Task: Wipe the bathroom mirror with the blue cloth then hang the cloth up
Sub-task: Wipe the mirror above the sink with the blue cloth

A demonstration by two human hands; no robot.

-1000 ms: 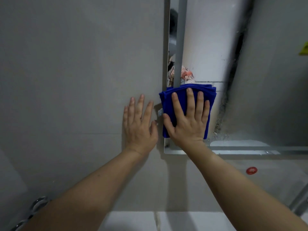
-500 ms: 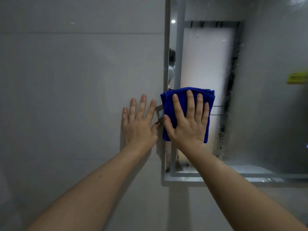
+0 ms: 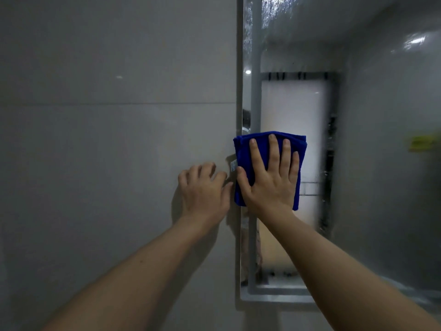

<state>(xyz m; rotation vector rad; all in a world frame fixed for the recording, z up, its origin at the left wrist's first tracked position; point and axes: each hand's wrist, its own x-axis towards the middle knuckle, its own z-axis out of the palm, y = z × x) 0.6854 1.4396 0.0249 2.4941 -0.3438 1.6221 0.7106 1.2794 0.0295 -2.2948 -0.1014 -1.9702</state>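
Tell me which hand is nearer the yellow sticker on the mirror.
Right. The right hand presses the blue cloth on the mirror, left of the yellow sticker; the left hand rests farther left on the wall tile.

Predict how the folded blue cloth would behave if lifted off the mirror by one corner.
The blue cloth would probably flop open, since it is soft and folded in layers. It seems light: the flat right hand alone pins it to the mirror. Likely not slippery.

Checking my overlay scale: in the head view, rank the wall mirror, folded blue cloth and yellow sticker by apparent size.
1. Wall mirror, by far the largest.
2. Folded blue cloth, under the flat right hand.
3. Yellow sticker, smallest; it is blurred at the frame edge, so possibly cut off.
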